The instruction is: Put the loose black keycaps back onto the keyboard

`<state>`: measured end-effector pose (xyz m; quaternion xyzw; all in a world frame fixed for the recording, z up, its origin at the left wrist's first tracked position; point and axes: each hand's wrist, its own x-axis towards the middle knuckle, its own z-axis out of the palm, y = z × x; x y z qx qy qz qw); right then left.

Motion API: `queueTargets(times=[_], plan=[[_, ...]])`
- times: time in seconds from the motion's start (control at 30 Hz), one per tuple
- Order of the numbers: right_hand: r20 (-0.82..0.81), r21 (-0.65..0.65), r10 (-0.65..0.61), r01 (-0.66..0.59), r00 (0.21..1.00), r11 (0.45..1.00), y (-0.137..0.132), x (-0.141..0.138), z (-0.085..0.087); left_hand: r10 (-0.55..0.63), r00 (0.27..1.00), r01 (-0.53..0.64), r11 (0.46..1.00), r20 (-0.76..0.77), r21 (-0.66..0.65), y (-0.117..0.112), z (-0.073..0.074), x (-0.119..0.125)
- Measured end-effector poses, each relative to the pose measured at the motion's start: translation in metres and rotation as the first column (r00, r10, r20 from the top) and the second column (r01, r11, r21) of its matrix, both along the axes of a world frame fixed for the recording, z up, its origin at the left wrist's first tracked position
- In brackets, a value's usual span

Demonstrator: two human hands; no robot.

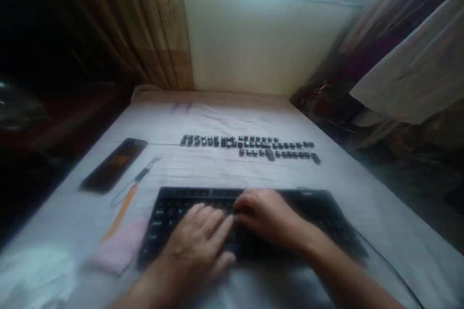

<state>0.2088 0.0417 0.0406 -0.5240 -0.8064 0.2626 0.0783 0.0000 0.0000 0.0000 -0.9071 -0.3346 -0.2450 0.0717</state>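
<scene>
A black computer keyboard lies on the pale cloth in front of me. My left hand rests over its left half, fingers stretched out and thumb apart. Bent over the middle of the keyboard, my right hand has its fingers curled together in a pinch close to the left fingertips. Blur hides whatever may be between them. Beyond the keyboard, loose black keycaps are laid out in rows.
To the left lie a dark phone, a tool with an orange handle and a pink cloth. A cable runs off at the right. Curtains and a wall stand behind the cloth-covered surface.
</scene>
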Motion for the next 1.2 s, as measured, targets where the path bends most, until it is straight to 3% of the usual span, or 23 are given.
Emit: queueTargets(times=[0.23,0.37,0.53,1.07,1.2], plan=[[-0.121,-0.066,0.01,-0.018,0.993,0.998,0.006,0.004,0.002,-0.005,1.0,0.005,1.0,0.007,-0.01,0.0,0.001,0.001],[-0.175,-0.112,-0.104,0.085,0.979,0.99,0.01,0.005,-0.002,-0.003,1.0,0.003,1.0,0.007,0.012,0.0,0.001,0.0],[-0.141,-0.121,-0.18,0.163,0.973,0.979,0.011,0.0,-0.003,-0.002,1.0,0.001,1.0,0.012,0.03,0.001,0.002,0.002],[-0.018,-0.109,-0.182,0.179,0.983,0.978,0.008,-0.005,-0.001,-0.013,1.0,0.013,1.0,-0.002,-0.012,0.001,0.001,0.002],[0.017,-0.054,-0.162,0.163,0.987,0.985,0.004,-0.008,-0.002,-0.007,1.0,0.007,1.0,-0.014,-0.013,0.001,0.001,0.002]])
